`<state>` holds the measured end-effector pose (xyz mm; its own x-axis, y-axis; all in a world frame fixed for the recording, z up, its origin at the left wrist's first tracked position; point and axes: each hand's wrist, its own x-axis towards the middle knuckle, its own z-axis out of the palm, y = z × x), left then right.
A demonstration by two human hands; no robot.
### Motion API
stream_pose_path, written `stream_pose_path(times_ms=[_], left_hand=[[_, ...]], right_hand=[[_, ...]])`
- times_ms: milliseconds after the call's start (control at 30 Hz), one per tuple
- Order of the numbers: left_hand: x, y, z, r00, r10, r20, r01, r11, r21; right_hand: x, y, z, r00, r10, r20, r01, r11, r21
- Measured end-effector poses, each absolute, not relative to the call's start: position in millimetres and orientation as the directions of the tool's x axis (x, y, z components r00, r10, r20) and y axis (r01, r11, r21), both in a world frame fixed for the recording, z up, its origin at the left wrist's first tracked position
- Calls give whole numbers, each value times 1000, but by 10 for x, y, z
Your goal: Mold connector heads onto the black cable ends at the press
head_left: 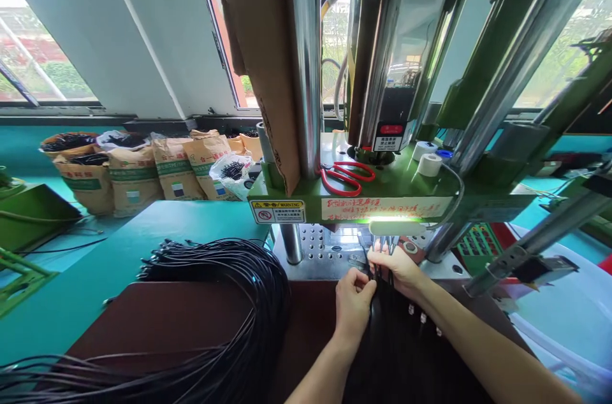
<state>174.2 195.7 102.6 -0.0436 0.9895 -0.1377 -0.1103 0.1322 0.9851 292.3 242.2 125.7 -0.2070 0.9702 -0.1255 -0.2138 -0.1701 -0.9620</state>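
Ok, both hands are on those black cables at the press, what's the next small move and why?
Probably ease the cable ends forward onto the lit plate. The right hand holds them fanned just under the lamp, the left hand pinches the strands behind, and the ends look short of the mould.

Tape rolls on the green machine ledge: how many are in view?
2 white tape rolls: one farther back beside a blue cap, one nearer the front edge, right of the red scissors. Others may sit hidden behind the columns.

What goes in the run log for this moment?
left hand: pinching black cables | right hand: holding cable ends at mould plate | scissors: on press
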Motion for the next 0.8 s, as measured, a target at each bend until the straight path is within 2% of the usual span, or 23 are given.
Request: stream_pose_path(times_ms=[267, 567, 800], left_hand=[[1742, 1980, 1047, -12, 989, -145, -113, 143, 983], [1775, 1997, 1003, 58, 987, -149, -283, 159, 946], [1822, 1955, 961, 97, 987, -129, -197, 146, 970]], right_hand=[[3008, 2469, 1141, -257, 959, -116, -171, -163, -972], [3014, 2441, 1185, -253, 961, -114, -165, -159, -973], [3011, 2420, 1198, -214, 971, -109, -83, -129, -988]])
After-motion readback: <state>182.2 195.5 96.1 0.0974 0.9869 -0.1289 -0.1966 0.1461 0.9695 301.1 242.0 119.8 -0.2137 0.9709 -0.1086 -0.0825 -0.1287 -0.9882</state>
